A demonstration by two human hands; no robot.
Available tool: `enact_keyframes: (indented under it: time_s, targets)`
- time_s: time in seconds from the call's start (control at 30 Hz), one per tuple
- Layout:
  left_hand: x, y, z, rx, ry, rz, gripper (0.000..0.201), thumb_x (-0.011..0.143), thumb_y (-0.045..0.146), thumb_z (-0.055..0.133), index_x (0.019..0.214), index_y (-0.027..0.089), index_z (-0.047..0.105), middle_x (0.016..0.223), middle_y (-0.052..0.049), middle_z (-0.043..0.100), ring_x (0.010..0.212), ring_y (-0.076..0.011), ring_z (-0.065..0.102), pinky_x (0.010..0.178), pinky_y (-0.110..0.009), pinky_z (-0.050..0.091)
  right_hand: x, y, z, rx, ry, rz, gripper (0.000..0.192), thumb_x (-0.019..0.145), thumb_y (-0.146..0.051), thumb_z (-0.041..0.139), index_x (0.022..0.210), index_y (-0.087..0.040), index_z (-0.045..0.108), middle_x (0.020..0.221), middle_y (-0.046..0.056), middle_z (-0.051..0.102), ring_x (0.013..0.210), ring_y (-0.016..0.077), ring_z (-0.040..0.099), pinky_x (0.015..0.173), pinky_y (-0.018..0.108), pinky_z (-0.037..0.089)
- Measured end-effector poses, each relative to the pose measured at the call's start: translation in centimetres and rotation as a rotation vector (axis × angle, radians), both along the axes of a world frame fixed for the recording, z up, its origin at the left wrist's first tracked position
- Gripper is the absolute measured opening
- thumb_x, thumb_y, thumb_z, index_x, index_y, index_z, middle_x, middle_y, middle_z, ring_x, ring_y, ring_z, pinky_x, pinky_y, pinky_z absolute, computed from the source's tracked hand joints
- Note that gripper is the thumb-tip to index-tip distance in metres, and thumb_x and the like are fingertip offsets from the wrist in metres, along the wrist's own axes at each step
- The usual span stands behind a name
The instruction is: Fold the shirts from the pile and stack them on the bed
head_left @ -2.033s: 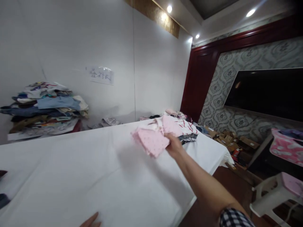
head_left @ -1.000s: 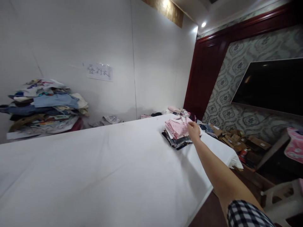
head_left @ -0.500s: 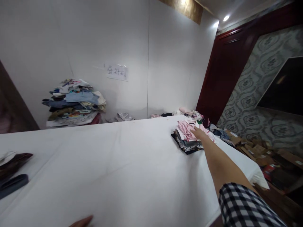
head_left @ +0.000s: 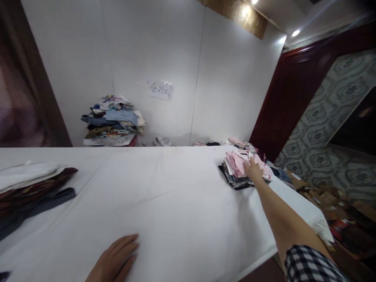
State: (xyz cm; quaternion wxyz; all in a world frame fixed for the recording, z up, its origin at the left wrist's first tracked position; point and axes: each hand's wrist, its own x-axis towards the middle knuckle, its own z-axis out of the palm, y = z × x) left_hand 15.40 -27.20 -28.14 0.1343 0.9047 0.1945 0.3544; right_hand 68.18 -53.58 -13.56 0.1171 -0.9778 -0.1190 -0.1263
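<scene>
At the right side of the white-covered table (head_left: pixel 176 203), my right arm is stretched out. My right hand (head_left: pixel 253 170) rests on a pink folded garment (head_left: pixel 235 161), its fingers apart. Under the pink garment lies a stack of folded dark and patterned clothes (head_left: pixel 239 182). My left hand (head_left: pixel 116 256) is low in the view, palm down with fingers extended over the bare cloth, holding nothing.
White garments (head_left: pixel 32 174) lie over brown and dark clothes (head_left: pixel 38 203) at the left. A tall clothes pile (head_left: pixel 113 121) stands behind the table by the wall. More clothes (head_left: pixel 239 143) lie at the back right, and cardboard boxes (head_left: pixel 326 197) sit beyond the right edge.
The view has turned left, showing more of the left clothes. My left hand has come further into view. My right hand stays at the pink garment, its fingers now more spread.
</scene>
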Motion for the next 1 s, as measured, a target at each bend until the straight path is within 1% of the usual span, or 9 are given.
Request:
enact_keyframes:
  time_s: [0.07,0.17,0.3,0.4,0.67,0.77,0.83,0.9,1.0]
  targets:
    - [0.1,0.0,0.3,-0.005,-0.013,-0.013,0.043,0.075,0.034,0.054,0.104,0.065,0.058,0.111,0.024,0.067,0.100,-0.0224,0.068,0.084,-0.043,0.060,-2.5,1.2,-1.2,0.066,-0.122,0.149,0.059,0.094,-0.042,0.023,0.149,-0.021,0.022,0.150,0.011,0.037,0.142,0.0278,0.022,0.111,0.054,0.020]
    - [0.2,-0.4,1.2,-0.002,0.014,-0.025,0.031,0.076,0.034,0.057,0.097,0.053,0.066,0.110,0.016,0.070,0.100,-0.0226,0.068,0.085,-0.042,0.060,-7.1,4.3,-4.2,0.127,-0.179,0.492,0.052,0.091,-0.032,0.035,0.142,-0.023,0.038,0.148,0.008,0.041,0.142,0.0257,0.023,0.113,0.052,0.019]
    - [-0.1,-2.2,3.3,-0.055,0.150,-0.034,0.024,0.082,0.026,0.053,0.096,0.031,0.071,0.113,0.000,0.071,0.107,-0.0216,0.064,0.095,-0.041,0.053,-14.1,9.6,-8.7,0.130,0.065,0.822,0.046,0.089,-0.030,0.039,0.131,-0.020,0.053,0.138,0.009,0.054,0.139,0.0253,0.033,0.113,0.050,0.023]
    - [-0.3,-3.5,4.7,-0.142,0.211,-0.065,0.023,0.082,0.019,0.053,0.096,0.025,0.069,0.116,-0.003,0.069,0.111,-0.0200,0.060,0.101,-0.041,0.047,-19.2,13.4,-10.3,0.147,0.234,0.996,0.046,0.087,-0.033,0.040,0.128,-0.021,0.057,0.138,0.008,0.054,0.137,0.0251,0.036,0.111,0.048,0.029]
    - [-0.2,-4.0,4.1,-0.421,0.131,-0.100,0.019,0.075,0.021,0.064,0.093,0.022,0.070,0.114,-0.005,0.069,0.112,-0.0208,0.058,0.104,-0.038,0.040,-29.3,21.4,-10.5,0.154,0.428,1.328,0.050,0.082,-0.043,0.044,0.124,-0.021,0.061,0.134,0.007,0.058,0.125,0.0246,0.052,0.107,0.044,0.039]
    - [-0.6,-3.6,4.8,-0.682,0.033,-0.059,0.019,0.078,0.029,0.062,0.095,0.024,0.070,0.111,-0.003,0.070,0.102,-0.0178,0.063,0.093,-0.033,0.048,-31.1,22.3,-12.1,0.109,0.343,1.355,0.050,0.083,-0.044,0.043,0.124,-0.020,0.062,0.136,0.009,0.055,0.127,0.0264,0.050,0.108,0.048,0.037]
    - [-1.5,-2.6,6.0,-0.769,-0.030,-0.036,0.022,0.081,0.032,0.059,0.099,0.025,0.069,0.113,-0.002,0.069,0.100,-0.0163,0.064,0.086,-0.029,0.051,-31.4,22.5,-13.6,0.078,0.239,1.357,0.049,0.085,-0.044,0.041,0.124,-0.022,0.061,0.141,0.008,0.050,0.133,0.0278,0.043,0.110,0.053,0.031]
    - [-3.0,-0.7,7.4,-0.729,-0.067,0.012,0.023,0.081,0.031,0.059,0.101,0.024,0.069,0.116,-0.002,0.069,0.103,-0.0163,0.063,0.085,-0.028,0.051,-31.3,22.4,-14.8,0.064,0.171,1.366,0.048,0.088,-0.045,0.039,0.126,-0.025,0.060,0.144,0.006,0.046,0.136,0.0278,0.039,0.111,0.056,0.028]
    - [-5.8,3.7,9.5,-0.594,-0.063,0.209,0.024,0.083,0.031,0.057,0.102,0.023,0.068,0.113,-0.002,0.069,0.097,-0.0166,0.063,0.084,-0.029,0.051,-31.0,22.2,-15.7,0.070,0.150,1.364,0.047,0.089,-0.047,0.038,0.127,-0.028,0.059,0.145,0.005,0.046,0.136,0.0271,0.039,0.110,0.055,0.029]
